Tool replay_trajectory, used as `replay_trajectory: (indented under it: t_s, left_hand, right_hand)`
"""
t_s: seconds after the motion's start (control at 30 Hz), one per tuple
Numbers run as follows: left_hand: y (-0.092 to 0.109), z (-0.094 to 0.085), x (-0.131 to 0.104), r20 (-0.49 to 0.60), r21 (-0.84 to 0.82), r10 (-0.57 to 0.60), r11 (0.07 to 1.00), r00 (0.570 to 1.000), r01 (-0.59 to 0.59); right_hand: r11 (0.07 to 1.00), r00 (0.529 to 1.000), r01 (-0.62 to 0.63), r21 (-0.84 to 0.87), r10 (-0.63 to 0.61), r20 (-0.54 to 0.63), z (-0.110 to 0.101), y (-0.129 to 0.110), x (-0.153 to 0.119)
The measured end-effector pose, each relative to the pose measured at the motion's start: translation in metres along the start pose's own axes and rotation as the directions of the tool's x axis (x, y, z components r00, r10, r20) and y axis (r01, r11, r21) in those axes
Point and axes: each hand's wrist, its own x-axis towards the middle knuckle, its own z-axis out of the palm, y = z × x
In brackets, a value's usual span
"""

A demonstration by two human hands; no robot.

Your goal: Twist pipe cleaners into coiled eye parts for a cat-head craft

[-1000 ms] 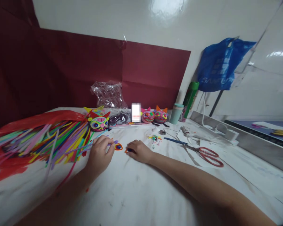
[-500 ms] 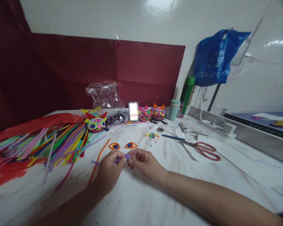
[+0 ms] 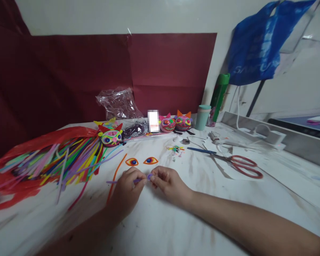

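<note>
A purple pipe cleaner runs through the fingers of my left hand, its straight tail sticking out to the left. At its other end is a small coiled purple disc, pinched by my right hand. Both hands are closed and close together above the table. Just beyond them lie two eye shapes, a left eye and a right eye, each with an orange outline and a blue centre. An orange pipe cleaner lies partly behind my left hand.
Many coloured pipe cleaners spread over a red plastic bag at left. Decorated cat-like heads stand at the back. Red-handled scissors, a blue pen and a green-lidded cup are at right.
The view has shifted slightly. My right hand's fingers have closed more tightly over the purple coil, which stays between both hands.
</note>
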Motion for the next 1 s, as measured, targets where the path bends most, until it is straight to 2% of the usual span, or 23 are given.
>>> replay_trajectory:
  t_s: [0.1, 0.2, 0.27, 0.33, 0.4, 0.5, 0.57, 0.63, 0.7, 0.8, 1.0]
  left_hand:
    - [0.000, 0.001, -0.001, 0.023, 0.020, 0.028, 0.999, 0.999, -0.029]
    - [0.000, 0.004, -0.003, 0.034, 0.071, 0.091, 0.993, 0.995, -0.093]
    - [0.002, 0.004, -0.005, 0.049, 0.109, 0.151, 0.982, 0.987, -0.156]
    - [0.004, 0.003, -0.006, 0.066, 0.129, 0.212, 0.967, 0.975, -0.219]
    - [0.008, 0.001, -0.007, 0.056, 0.122, 0.243, 0.961, 0.968, -0.248]
    - [0.012, -0.004, -0.006, -0.041, 0.047, 0.190, 0.981, 0.981, -0.188]
    - [0.014, -0.006, -0.005, -0.098, -0.032, 0.116, 0.992, 0.988, -0.120]
    - [0.015, -0.005, -0.005, -0.129, -0.093, 0.065, 0.993, 0.989, -0.077]
    - [0.015, -0.002, -0.007, -0.155, -0.112, 0.042, 0.992, 0.987, -0.060]
    - [0.017, 0.002, -0.009, -0.157, -0.083, 0.032, 0.995, 0.987, -0.046]
    - [0.013, 0.002, -0.006, -0.017, -0.021, 0.019, 1.000, 1.000, -0.020]
  right_hand:
    - [0.962, 0.996, 0.085, -0.258, -0.075, 0.050, -0.005, -0.005, -0.002]
    - [0.871, 0.982, 0.184, -0.455, -0.143, 0.123, -0.010, -0.012, -0.005]
    - [0.808, 0.969, 0.244, -0.536, -0.178, 0.173, -0.012, -0.014, -0.006]
    - [0.784, 0.959, 0.275, -0.557, -0.186, 0.212, -0.014, -0.015, -0.007]
    - [0.845, 0.965, 0.237, -0.480, -0.147, 0.217, -0.014, -0.014, -0.006]
    - [0.989, 0.981, 0.067, -0.133, -0.041, 0.189, -0.011, -0.013, -0.005]
    - [0.990, 0.986, -0.041, 0.132, 0.019, 0.167, -0.006, -0.014, -0.005]
    - [0.952, 0.989, -0.106, 0.288, 0.072, 0.127, -0.001, -0.016, -0.006]
    - [0.931, 0.991, -0.132, 0.339, 0.111, 0.079, 0.004, -0.018, -0.008]
    - [0.935, 0.991, -0.130, 0.329, 0.130, 0.023, 0.006, -0.018, -0.010]
    - [0.987, 0.998, -0.058, 0.153, 0.057, 0.013, 0.001, -0.009, -0.009]
